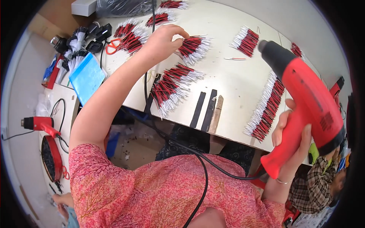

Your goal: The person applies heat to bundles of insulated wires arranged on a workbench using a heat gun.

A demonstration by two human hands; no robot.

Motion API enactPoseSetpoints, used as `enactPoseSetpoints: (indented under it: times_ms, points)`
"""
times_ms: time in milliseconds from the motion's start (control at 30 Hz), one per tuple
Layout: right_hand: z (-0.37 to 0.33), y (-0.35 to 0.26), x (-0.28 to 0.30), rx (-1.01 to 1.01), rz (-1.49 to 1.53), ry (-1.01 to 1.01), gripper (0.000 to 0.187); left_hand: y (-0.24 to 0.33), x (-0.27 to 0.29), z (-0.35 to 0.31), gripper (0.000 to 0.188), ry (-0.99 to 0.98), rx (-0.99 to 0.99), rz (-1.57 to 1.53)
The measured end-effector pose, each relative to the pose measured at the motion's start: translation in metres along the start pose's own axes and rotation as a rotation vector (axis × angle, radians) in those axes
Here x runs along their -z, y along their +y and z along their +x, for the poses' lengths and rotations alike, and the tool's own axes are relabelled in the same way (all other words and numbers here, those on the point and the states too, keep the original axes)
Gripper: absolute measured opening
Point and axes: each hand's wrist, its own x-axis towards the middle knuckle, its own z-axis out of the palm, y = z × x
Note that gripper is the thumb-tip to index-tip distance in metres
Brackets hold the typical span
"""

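My right hand point(283, 131) is wrapped round the handle of a red heat gun point(310, 97), whose black nozzle points up and left over the table. My left hand point(165, 40) reaches across to a fanned pile of short red wires with white ends point(194, 48). Its thumb and forefinger curl towards each other at the pile's upper left edge; whether a wire is between the tips is too small to make out. Nearer me lies a larger wire pile point(173, 87). A neat row of the same wires point(266, 108) runs beside the heat gun, with a shorter row point(245, 41) beyond it.
Dark flat strips point(209, 110) and a brown stick point(216, 114) lie at the table's near edge. A black cable point(171, 138) crosses before me. Orange-handled scissors point(113, 46) and a blue packet point(86, 78) are left. Another heat gun point(41, 123) rests far left. A person in plaid point(311, 186) sits right.
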Motion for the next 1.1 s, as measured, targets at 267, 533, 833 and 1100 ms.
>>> enactPoseSetpoints:
  times_ms: [267, 533, 833, 1100]
  points:
    - [-0.026, 0.021, 0.055, 0.197, 0.113, 0.094, 0.081, 0.066, -0.04, 0.034, 0.024, -0.044, -0.231, 0.137]
    - [-0.029, 0.018, 0.072, 0.265, 0.062, 0.069, 0.082, 0.102, -0.109, 0.069, 0.015, -0.248, -0.263, 0.395]
    - [-0.015, 0.029, 0.083, 0.162, 0.099, 0.128, 0.087, 0.085, -0.141, 0.134, 0.008, -0.206, -0.565, 0.42]
    - [-0.006, 0.033, 0.093, 0.103, 0.152, 0.173, 0.09, 0.095, -0.144, 0.203, 0.024, -0.116, -0.364, 0.24]
